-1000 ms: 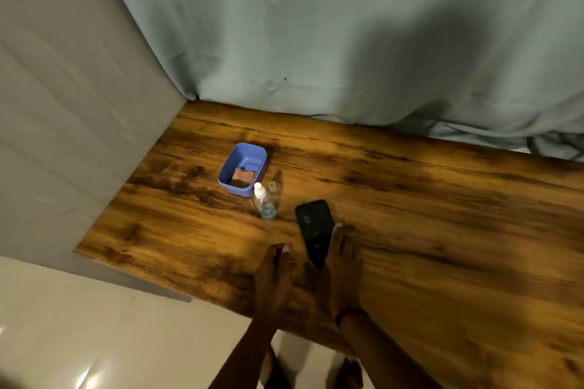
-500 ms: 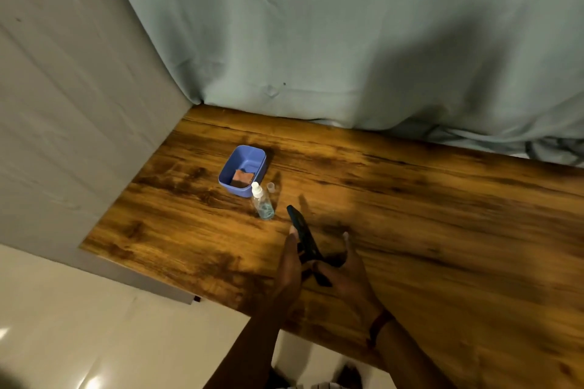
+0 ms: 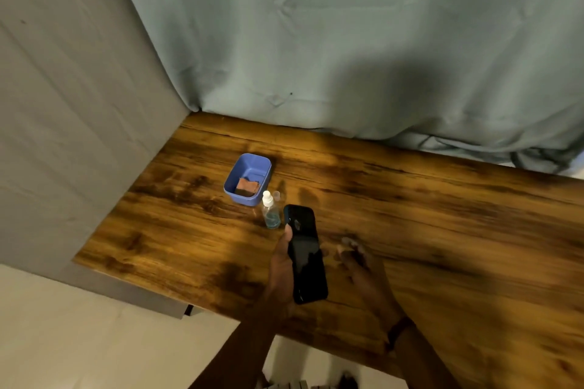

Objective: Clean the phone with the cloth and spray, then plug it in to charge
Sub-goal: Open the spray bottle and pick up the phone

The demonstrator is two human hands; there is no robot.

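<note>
A grey-green fabric curtain (image 3: 347,41) hangs behind the brown wood-grain counter (image 3: 442,230). Over the counter's near edge, the left hand (image 3: 281,268) holds the glossy black slab phone (image 3: 305,253), its grip pinching the long edges. The phone is likely stiff, light, slick and breakable, so it is best held by those edges. The blurred right hand (image 3: 360,268) looks spread and empty. The blue plastic tub (image 3: 240,197) holds the folded orange cloth (image 3: 248,185). The clear spray bottle (image 3: 271,213) stands close to the phone's far end, easily knocked.

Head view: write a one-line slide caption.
Left hand holds a black phone over the wooden table, near the spray bottle and blue tub; right hand empty.
</note>
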